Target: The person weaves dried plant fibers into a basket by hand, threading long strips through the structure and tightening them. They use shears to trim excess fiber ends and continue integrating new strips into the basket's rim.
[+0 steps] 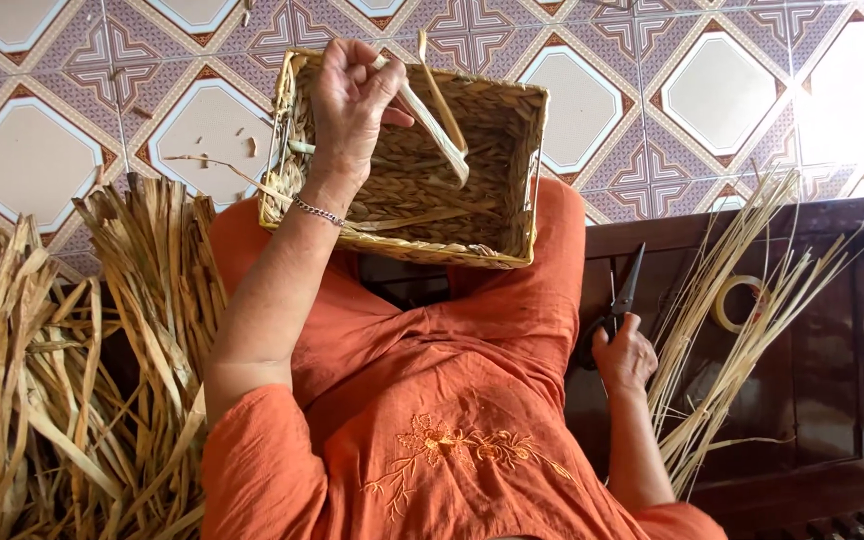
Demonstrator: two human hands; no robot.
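1. Dried reed bundles (pixel 72 370) lie at the far left.
2. The left hand (pixel 350 105) pinches closed on a flat reed strip (pixel 437 125) above the woven basket (pixel 507 180) on the lap.
3. The right hand (pixel 624 355) grips black scissors (pixel 620 295), fingers closed, on the dark wooden table (pixel 832 400).
4. Thin straw stalks (pixel 742 330) and a tape roll (pixel 739 303) lie to the right.

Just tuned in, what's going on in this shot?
A person in an orange dress has a woven basket on their lap. The left hand pulls a flat straw strip up from the basket. The right hand grips black scissors on a dark wooden bench, beside loose straw stalks and a tape roll.
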